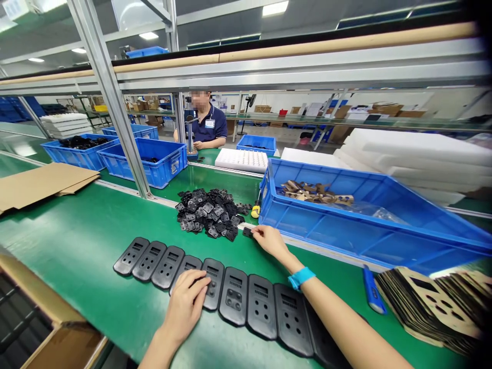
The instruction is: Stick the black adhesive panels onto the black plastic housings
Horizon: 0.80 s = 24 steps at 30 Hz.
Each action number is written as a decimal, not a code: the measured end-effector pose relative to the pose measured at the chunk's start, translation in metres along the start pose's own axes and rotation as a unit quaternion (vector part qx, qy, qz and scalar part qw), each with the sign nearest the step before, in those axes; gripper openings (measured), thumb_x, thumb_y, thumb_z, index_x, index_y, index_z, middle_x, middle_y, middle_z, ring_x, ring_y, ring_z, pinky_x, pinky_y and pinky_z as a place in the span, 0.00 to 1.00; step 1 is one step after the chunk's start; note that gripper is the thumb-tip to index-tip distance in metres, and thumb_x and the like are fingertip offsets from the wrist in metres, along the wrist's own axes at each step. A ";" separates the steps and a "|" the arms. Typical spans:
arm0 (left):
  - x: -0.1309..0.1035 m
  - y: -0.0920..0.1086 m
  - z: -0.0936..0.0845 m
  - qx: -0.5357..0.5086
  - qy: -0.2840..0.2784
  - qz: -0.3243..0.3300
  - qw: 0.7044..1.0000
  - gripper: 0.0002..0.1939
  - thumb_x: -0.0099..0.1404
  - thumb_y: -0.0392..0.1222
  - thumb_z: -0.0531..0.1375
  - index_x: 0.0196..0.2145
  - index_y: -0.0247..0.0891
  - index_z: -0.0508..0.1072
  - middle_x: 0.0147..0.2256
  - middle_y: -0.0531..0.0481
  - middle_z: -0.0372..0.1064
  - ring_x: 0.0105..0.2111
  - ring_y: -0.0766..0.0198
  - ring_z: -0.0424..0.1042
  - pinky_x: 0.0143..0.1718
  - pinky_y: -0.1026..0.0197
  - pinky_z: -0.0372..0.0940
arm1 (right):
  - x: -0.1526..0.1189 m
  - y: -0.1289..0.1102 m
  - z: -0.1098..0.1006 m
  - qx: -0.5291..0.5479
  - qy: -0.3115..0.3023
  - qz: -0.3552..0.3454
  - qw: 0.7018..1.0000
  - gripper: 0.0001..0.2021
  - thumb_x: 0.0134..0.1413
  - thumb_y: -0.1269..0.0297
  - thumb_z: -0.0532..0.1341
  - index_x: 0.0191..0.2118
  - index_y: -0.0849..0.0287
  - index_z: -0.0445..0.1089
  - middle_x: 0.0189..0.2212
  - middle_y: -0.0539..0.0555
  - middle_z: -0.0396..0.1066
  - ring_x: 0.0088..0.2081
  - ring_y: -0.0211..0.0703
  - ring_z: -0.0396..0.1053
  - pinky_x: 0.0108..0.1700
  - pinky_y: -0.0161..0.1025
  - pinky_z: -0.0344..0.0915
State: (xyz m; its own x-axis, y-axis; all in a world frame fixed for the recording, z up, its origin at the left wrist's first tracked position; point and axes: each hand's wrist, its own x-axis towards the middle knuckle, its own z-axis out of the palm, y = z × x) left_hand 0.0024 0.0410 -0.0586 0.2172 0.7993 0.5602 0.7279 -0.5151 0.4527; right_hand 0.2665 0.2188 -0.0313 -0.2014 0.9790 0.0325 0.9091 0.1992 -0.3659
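Several black plastic panels [233, 294] with slots and round holes lie side by side in a slanting row on the green table. My left hand [189, 294] rests on the fourth and fifth panels from the left, its fingers bent over them; whether it pinches anything is hidden. My right hand [267, 238], with a blue band on the wrist, reaches forward and pinches a small black pad [247, 232] between thumb and fingertips. Just left of it is a heap of similar small black pads [209, 212]. One panel right of my left hand has a pad in its holes.
A large blue bin [326, 218] of brown parts stands at the right, a yellow-handled tool [255, 210] beside it. Blue cutter [373, 292] and stacked tan sheets [442, 307] lie near right. Cardboard [42, 182] is at left. A person [209, 123] sits across the table.
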 end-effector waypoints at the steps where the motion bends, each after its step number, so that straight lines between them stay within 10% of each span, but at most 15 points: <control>1: 0.000 0.000 0.000 -0.003 0.006 -0.001 1.000 0.13 0.66 0.31 0.53 0.45 0.40 0.72 0.45 0.44 0.71 0.47 0.58 0.68 0.48 0.52 0.68 | -0.001 -0.002 0.000 0.007 0.007 0.005 1.000 0.09 0.63 0.62 0.57 0.39 0.63 0.70 0.35 0.52 0.71 0.37 0.42 0.70 0.42 0.46 0.68; 11: 0.000 -0.002 -0.002 -0.022 0.026 -0.008 0.999 0.13 0.67 0.31 0.53 0.45 0.40 0.73 0.44 0.45 0.71 0.46 0.59 0.68 0.46 0.54 0.68 | 0.007 -0.013 0.002 0.247 -0.037 0.057 0.967 0.06 0.59 0.65 0.61 0.38 0.64 0.69 0.40 0.54 0.70 0.41 0.44 0.69 0.43 0.45 0.68; 24: 0.048 0.058 0.016 -0.350 -0.063 -0.254 0.899 0.17 0.60 0.46 0.60 0.43 0.34 0.75 0.36 0.43 0.74 0.34 0.61 0.73 0.36 0.62 0.69 | -0.136 -0.057 -0.010 0.660 -0.232 0.094 0.708 0.20 0.43 0.51 0.66 0.37 0.63 0.71 0.31 0.56 0.69 0.29 0.39 0.70 0.21 0.29 0.66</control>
State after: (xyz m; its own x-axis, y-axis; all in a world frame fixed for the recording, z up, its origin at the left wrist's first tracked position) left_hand 0.0652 0.0544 -0.0163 0.0766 0.9926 0.0942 0.1750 -0.1064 0.9788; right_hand 0.2460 0.0752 -0.0054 -0.4980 0.8024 -0.3288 -0.1360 -0.4467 -0.8843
